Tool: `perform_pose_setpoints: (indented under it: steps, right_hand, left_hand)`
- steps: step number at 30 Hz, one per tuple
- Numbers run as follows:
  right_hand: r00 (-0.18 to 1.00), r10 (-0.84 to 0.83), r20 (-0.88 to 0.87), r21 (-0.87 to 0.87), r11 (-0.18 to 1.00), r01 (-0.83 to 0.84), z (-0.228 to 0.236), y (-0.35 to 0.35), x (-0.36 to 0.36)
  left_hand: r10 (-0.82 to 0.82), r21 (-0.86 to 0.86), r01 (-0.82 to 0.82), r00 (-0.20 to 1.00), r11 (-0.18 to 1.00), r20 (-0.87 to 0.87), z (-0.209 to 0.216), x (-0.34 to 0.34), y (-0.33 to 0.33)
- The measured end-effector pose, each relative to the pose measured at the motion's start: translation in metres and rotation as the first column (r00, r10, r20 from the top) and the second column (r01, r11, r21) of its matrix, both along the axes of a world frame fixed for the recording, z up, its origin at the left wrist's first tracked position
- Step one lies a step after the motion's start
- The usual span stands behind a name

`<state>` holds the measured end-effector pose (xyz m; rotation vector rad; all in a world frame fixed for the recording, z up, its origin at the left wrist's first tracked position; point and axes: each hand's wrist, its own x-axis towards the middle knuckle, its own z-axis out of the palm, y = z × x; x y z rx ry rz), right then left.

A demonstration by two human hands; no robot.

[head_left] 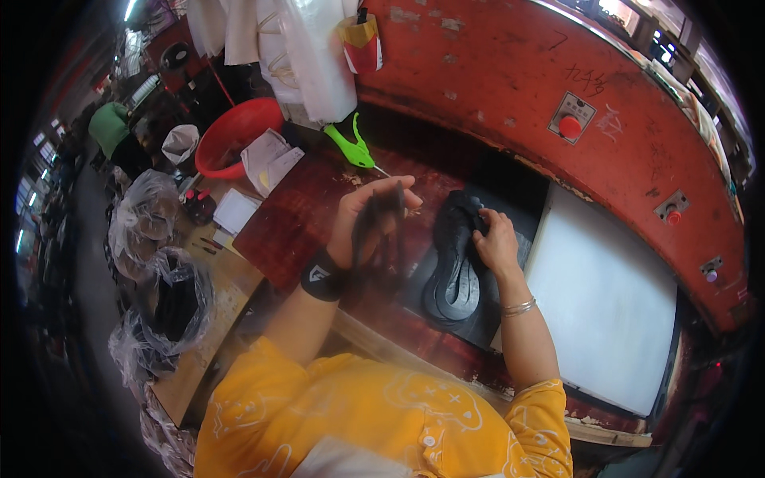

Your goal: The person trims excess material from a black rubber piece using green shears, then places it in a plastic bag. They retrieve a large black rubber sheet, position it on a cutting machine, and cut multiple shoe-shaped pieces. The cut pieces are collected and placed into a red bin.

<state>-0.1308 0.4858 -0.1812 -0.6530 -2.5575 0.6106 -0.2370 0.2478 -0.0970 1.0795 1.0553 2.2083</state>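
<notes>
A stack of black sole-shaped pieces [456, 267] lies on a dark mat [414, 288] on the reddish-brown work surface [279, 231]. My right hand [498, 239], with a bracelet at its wrist, grips the right edge of the stack near its far end with thumb and fingers. Raised to the left of the stack, my left hand [362, 215] is closed on a thin dark strip-like piece [382, 227], which hangs in front of the palm and is smeared by motion. A black band [322, 276] wraps the left wrist.
Beyond my left hand lies a bright green air blow gun [351, 145]. A red machine front [478, 80] with a red button [569, 126] spans the back. To the right is a white board [602, 295]; to the left, a red basin [231, 135] and plastic bags [171, 307].
</notes>
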Motion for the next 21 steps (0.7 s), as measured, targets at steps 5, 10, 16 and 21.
perform_pose_setpoints:
  steps: [5,10,16,21]
  right_hand:
    - [1.0,0.015,0.012,-0.026,1.0,-0.014,0.0009,0.0005,0.0]
    - [1.0,0.019,0.002,-0.042,0.999,-0.019,0.0011,0.0009,0.0004]
    - [1.0,0.025,-0.006,-0.035,0.999,-0.025,0.0007,0.0004,-0.0002]
    - [1.0,0.02,-0.005,-0.047,0.999,-0.02,-0.0019,0.001,-0.0002]
  left_hand:
    - [-0.042,0.022,0.041,0.997,0.999,0.062,0.0011,-0.0005,-0.0003]
    - [0.006,-0.033,-0.008,0.997,0.999,-0.082,0.0021,-0.0014,-0.001]
    - [0.049,-0.064,-0.062,0.98,0.996,-0.191,0.0011,-0.002,-0.0024]
    - [-0.043,0.016,0.043,0.999,0.999,0.032,-0.0015,-0.0042,-0.0019]
